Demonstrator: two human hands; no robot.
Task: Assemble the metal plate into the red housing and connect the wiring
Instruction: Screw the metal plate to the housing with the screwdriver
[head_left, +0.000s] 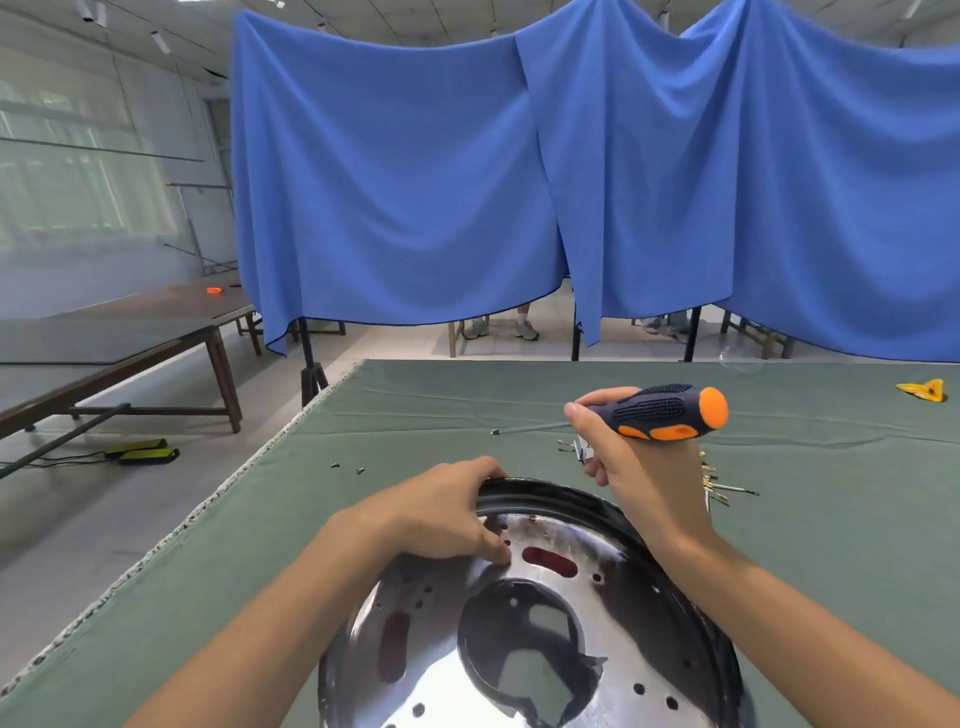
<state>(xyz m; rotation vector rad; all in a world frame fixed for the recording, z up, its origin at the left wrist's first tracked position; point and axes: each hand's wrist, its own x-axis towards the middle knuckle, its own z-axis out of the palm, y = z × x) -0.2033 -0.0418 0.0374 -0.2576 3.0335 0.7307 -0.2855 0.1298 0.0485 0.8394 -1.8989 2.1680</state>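
Note:
A shiny round metal plate (613, 654) with holes and slots lies inside a dark-rimmed housing (550, 493) at the near edge of the table; red shows through the slots. My left hand (441, 514) grips the far rim of the housing, fingertips on the plate. My right hand (623, 457) holds a screwdriver (660, 413) with a dark blue and orange handle above the table, its shaft pointing left. A small metal part shows between the lower fingers of that hand. Thin wires with terminals (719, 486) lie on the cloth to the right of my right hand.
The table is covered with green cloth (415, 415). Two small screws (347, 468) lie left of centre. A yellow scrap (924, 391) sits far right. Blue curtains (519, 182) hang behind the table. Wooden tables (130, 343) stand to the left.

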